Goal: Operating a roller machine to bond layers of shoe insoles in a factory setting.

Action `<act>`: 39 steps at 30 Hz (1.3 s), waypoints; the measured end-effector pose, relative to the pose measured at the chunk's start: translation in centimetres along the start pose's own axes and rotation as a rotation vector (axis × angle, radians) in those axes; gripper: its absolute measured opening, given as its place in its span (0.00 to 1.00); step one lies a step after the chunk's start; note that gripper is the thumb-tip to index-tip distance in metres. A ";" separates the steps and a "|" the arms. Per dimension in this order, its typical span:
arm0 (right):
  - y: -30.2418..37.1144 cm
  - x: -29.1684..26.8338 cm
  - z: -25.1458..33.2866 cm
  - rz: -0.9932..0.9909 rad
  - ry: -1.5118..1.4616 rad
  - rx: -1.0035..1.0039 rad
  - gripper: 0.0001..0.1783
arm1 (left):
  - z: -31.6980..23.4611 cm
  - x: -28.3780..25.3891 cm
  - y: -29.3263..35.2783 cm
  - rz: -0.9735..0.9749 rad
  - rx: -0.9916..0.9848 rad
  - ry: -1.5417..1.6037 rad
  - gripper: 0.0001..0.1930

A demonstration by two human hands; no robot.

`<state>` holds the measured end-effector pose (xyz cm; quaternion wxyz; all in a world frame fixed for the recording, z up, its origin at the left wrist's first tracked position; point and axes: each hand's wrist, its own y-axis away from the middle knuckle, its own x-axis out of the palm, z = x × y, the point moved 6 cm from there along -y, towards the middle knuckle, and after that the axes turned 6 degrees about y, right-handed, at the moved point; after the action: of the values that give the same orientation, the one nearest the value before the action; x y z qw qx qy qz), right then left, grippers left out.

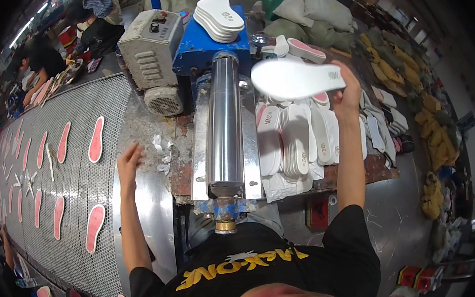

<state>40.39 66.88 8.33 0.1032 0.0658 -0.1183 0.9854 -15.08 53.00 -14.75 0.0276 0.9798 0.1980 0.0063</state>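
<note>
My right hand (347, 91) grips a white insole (293, 79) by its narrow printed end, raised above the bench to the right of the roller. The insole is slightly blurred. Below it, stacks of white insoles (295, 138) stand on the bench, some with pink faces showing. My left hand (130, 158) holds nothing; its fingers are loosely bent and partly apart, between the mesh conveyor (78, 186) and the roller machine. A polished metal roller (224, 124) lies lengthwise in front of me, with a pile of white insoles (219, 20) on its blue housing (191, 54).
Red-faced insoles (95, 228) with white edges lie in rows on the conveyor. A grey control box (150, 46) and motor (164, 101) stand left of the roller. White scraps (162, 154) litter the bench. People (47, 66) work at the far left; sacks (316, 11) are heaped behind.
</note>
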 end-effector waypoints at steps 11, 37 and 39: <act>9.5 8.7 -3.2 0.197 0.141 0.014 0.10 | -20.4 16.6 1.0 0.863 0.648 -0.587 0.43; 15.5 3.8 -6.4 0.504 0.281 0.192 0.09 | -5.4 -3.6 -3.5 0.571 -0.143 0.731 0.43; 15.6 3.7 -6.5 0.497 0.285 0.187 0.09 | -4.5 -6.6 -4.3 0.415 -0.141 0.736 0.37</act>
<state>32.75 54.36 -0.74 -0.1322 -0.0949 -0.0237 0.9864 -22.95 54.58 -10.46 0.0203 0.9269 -0.0075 0.3747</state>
